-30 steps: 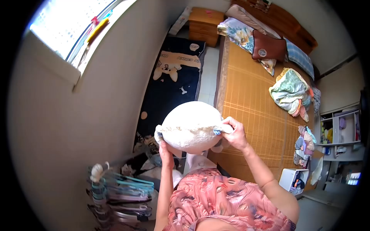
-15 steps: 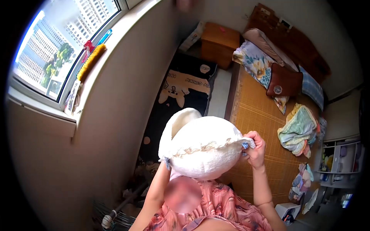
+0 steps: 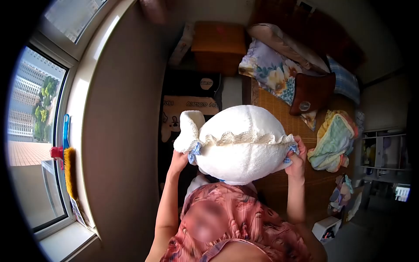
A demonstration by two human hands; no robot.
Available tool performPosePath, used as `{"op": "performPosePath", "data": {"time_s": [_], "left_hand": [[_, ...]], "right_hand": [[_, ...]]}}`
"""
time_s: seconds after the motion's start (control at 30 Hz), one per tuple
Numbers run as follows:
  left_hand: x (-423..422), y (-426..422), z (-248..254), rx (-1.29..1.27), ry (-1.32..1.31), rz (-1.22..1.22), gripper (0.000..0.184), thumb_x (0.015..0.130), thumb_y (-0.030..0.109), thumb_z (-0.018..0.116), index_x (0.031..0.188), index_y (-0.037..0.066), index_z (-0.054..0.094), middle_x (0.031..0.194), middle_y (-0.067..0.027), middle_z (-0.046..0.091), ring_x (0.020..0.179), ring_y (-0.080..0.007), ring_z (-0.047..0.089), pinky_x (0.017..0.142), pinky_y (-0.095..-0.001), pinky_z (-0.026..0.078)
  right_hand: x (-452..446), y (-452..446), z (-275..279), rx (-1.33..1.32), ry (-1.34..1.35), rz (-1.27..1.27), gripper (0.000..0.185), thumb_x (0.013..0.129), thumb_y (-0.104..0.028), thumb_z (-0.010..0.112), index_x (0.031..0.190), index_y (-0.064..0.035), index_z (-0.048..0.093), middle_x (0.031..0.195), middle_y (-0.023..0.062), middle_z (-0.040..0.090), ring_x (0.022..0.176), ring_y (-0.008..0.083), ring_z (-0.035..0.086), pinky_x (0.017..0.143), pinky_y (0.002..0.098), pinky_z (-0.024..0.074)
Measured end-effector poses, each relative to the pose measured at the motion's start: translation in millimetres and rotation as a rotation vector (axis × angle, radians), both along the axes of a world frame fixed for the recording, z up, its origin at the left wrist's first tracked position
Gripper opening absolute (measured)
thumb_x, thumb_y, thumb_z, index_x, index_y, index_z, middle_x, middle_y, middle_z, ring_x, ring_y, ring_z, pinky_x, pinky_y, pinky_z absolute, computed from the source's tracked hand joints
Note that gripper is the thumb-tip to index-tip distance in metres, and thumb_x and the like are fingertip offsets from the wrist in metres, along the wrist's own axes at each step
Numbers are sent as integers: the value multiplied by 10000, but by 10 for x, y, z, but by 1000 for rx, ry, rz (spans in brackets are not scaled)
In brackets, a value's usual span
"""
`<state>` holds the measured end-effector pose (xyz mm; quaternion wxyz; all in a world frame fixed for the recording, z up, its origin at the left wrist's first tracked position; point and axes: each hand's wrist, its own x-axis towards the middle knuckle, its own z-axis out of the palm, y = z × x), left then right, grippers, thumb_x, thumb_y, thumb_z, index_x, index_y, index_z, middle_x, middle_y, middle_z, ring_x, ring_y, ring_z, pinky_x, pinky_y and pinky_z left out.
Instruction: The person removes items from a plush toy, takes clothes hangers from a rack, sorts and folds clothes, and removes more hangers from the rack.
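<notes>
In front of my chest I hold a rounded white plush toy point(image 3: 244, 161), with a band of cream lace running across its middle and a small blue bow at each end. A long, floppy white flap like an ear sticks up at its left end. My left hand point(image 3: 179, 161) grips that end beside the bow, its fingers partly hidden by the plush. At the opposite end, my right hand point(image 3: 297, 159) pinches the fabric near the other bow. The toy's underside is out of sight.
A bed with a woven mat point(image 3: 273, 102) lies to the right, bearing a brown cushion point(image 3: 314, 91) and a crumpled blanket point(image 3: 334, 142). A wooden nightstand point(image 3: 218, 46) stands ahead. On the left windowsill is a yellow-bristled brush point(image 3: 70, 172). A dark patterned rug point(image 3: 190, 89) covers the floor.
The plush toy has been turned to a more level position, and the ear-like flap now stands smaller at the left. My left hand shows more clearly; the view has swung round.
</notes>
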<state>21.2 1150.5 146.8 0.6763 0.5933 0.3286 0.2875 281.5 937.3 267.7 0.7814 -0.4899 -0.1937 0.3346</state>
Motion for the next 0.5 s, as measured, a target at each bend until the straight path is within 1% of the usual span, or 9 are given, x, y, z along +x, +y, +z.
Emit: {"op": "performPosePath", "data": {"time_s": [0.1,0.17,0.2,0.3,0.33,0.37,0.43,0.47,0.5], "left_hand": [[315,443,122,-334,38,6,437,827,144,587,1209,-37,475,1175,-102,543,1050,-171,524,899,-310,409],[428,609,-81,-316,95,31,467,843,197,571,1224,-46,455,1201,-117,522,1053,-177,518,896,-318,412],[491,604,21,-238,238,-5,503,844,223,580,1246,-43,434,1220,-122,506,1073,-184,502,902,-324,407],[999,775,67,-391,83,302,526,857,272,555,1266,-28,418,1216,-123,512,1104,-206,490,905,-330,410],[1208,887,241,-403,89,362,533,855,265,549,1284,-15,400,1242,-121,496,1119,-201,488,913,-330,408],[1377,1014,450,-331,34,205,503,870,203,500,1297,-26,365,1273,-139,467,1144,-224,482,931,-348,411],[1509,1186,372,-548,-360,413,439,860,99,438,1269,-50,381,1270,-171,461,1152,-257,481,948,-378,413],[1541,1305,333,-744,-624,511,439,820,13,400,1252,-67,389,1253,-196,469,1163,-285,471,962,-410,408],[1611,1474,326,-867,-638,687,493,774,-5,410,1263,-59,379,1259,-190,469,1185,-281,451,999,-419,361]], "right_hand": [[511,420,-120,-7,31,56,257,738,-82,691,921,-44,514,837,-7,548,749,61,512,665,189,406],[792,757,-106,-12,-85,129,249,731,-86,697,904,-37,525,821,-5,542,740,55,506,655,177,391],[879,838,-96,-52,-138,177,236,733,-87,701,888,-34,531,818,-5,544,734,54,506,654,177,393],[1218,1243,-19,-141,-294,289,200,734,-55,706,861,-29,555,825,-1,561,754,60,520,680,187,409],[1326,1364,1,-169,-337,297,204,729,-49,707,865,-27,556,823,1,563,765,64,524,690,193,412],[1435,1495,11,-197,-379,306,209,724,-44,707,869,-26,558,821,2,565,777,68,528,699,199,416],[1612,1684,-54,-261,-379,281,220,723,-83,716,857,-25,551,814,2,539,761,75,507,700,201,395],[1712,1811,-101,-278,-391,259,216,727,-85,715,854,-26,551,812,0,541,760,72,507,702,201,397],[1808,1949,-134,-294,-403,240,212,731,-87,715,852,-27,552,811,-1,543,759,69,507,704,200,398]]}}
